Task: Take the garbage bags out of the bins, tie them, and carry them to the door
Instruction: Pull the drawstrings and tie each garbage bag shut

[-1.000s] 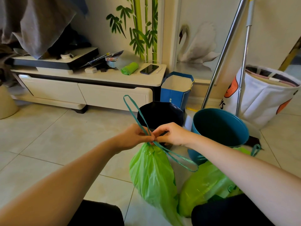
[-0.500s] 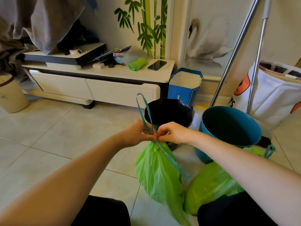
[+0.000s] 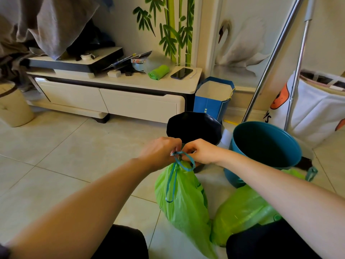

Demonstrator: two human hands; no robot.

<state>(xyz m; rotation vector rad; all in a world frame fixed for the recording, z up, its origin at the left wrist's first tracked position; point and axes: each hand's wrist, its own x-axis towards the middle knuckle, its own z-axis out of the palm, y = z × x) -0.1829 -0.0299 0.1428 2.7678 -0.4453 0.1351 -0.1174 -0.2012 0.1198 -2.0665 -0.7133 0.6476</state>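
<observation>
left hand (image 3: 160, 153) & right hand (image 3: 200, 153) are pinching drawstring (image 3: 173, 176) at neck of green bag (image 3: 183, 200); risk: thin cord slipping, knot loosening, bag dropping.

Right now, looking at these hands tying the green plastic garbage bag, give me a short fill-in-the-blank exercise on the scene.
1. Both hands, left hand and right hand, pinch the ____ drawstring of the green plastic garbage bag.
2. The round teal bin holds ____ bag.
3. The second green bag lies on the ____.

Missing words: teal; no; floor
</observation>
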